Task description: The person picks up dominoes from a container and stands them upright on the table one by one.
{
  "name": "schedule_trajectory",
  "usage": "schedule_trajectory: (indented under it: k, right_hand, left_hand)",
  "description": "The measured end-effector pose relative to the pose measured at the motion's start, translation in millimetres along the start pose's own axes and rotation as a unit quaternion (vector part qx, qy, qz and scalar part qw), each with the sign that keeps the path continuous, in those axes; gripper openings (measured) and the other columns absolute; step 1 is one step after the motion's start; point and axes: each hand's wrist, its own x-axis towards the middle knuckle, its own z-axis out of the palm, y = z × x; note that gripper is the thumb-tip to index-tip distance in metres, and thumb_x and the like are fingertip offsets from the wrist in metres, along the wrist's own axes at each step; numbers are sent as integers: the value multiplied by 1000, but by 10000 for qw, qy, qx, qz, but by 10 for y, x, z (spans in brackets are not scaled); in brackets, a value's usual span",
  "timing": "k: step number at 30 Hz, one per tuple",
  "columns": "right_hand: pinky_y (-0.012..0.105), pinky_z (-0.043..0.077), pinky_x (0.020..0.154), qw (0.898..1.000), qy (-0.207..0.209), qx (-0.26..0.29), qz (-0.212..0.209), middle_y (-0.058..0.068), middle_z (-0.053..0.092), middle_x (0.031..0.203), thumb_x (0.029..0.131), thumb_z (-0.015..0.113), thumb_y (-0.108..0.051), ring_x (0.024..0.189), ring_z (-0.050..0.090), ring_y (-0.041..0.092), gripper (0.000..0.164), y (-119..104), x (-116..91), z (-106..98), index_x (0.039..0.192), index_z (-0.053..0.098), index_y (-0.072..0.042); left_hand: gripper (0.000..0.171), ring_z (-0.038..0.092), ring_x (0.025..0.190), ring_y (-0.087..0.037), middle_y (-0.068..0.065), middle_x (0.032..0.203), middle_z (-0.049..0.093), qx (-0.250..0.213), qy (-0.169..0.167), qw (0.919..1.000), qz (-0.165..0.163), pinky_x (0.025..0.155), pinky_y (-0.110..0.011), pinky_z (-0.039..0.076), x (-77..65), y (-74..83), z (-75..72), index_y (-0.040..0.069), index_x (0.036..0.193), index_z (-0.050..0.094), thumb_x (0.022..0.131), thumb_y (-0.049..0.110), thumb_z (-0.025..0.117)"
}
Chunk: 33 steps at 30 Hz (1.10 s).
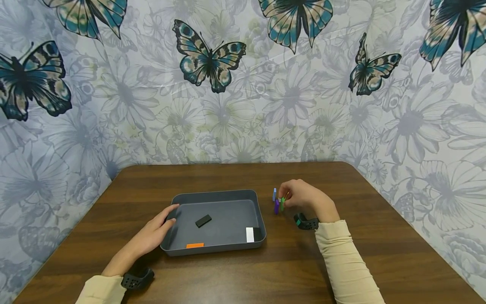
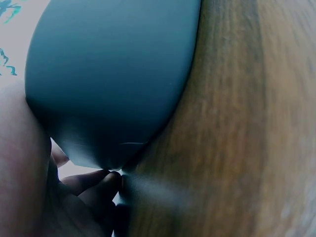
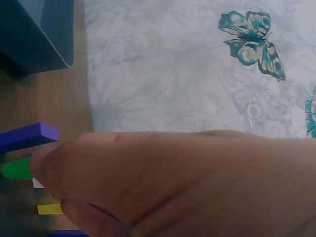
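Note:
My left hand (image 1: 153, 231) holds the left rim of a grey rectangular tray (image 1: 228, 215), thumb over the inside. The left wrist view shows fingertips (image 2: 101, 186) against the tray's wall. Right of the tray, my right hand (image 1: 305, 198) pinches a green domino-like block (image 1: 282, 204), partly hidden by its fingers. Close beside it, a purple block (image 1: 276, 207) and a blue block (image 1: 274, 194) stand upright on the table. The right wrist view also shows a yellow block (image 3: 49, 209) and a white block (image 3: 37, 183) by the fingers.
Inside the tray lie a black block (image 1: 203, 221), an orange block (image 1: 195, 245) and a white block (image 1: 249, 234), with a dark piece (image 1: 257, 233) beside the white one. The brown wooden table (image 1: 235, 278) ends at a wall covering (image 1: 243, 118) printed with butterflies.

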Motion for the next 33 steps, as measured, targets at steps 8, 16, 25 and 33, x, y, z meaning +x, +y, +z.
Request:
schedule_trajectory:
  k: [8, 16, 25, 33]
  right_hand:
    - [39, 59, 84, 9999, -156, -18, 73, 3, 73, 95, 83, 78, 2, 90, 69, 18, 18, -12, 34, 46, 95, 71, -10]
    - [39, 59, 85, 9997, -177, -84, 138, 3, 73, 96, 82, 80, 0, 91, 69, 18, 19, -12, 45, 61, 95, 70, -10]
    - [40, 59, 86, 9999, 23, -99, -1, 7, 74, 102, 83, 77, 0, 97, 70, 23, 24, -54, -14, -23, 106, 72, -6]
    - [42, 58, 89, 9974, 369, -137, -597, 8, 75, 107, 93, 72, -8, 101, 71, 24, 18, -232, -7, -33, 111, 71, -5]
  left_hand:
    - [55, 26, 152, -48, -24, 168, 24, 17, 8, 10000, 15, 116, -70, 28, -4, 6, -6, 9, 162, 27, 112, 27, 42]
    - [56, 27, 152, -48, -23, 168, 24, -24, -42, 10000, 0, 115, -69, 30, -8, 12, -10, 10, 163, 26, 112, 29, 41]
    - [56, 26, 152, -48, -24, 168, 23, 35, -45, 9999, -102, 116, -70, 28, -9, 31, -7, 10, 163, 26, 112, 29, 42]
    - [57, 26, 152, -49, -24, 168, 23, 39, -56, 9999, -129, 116, -70, 28, -4, 31, 1, 10, 163, 26, 112, 29, 42]
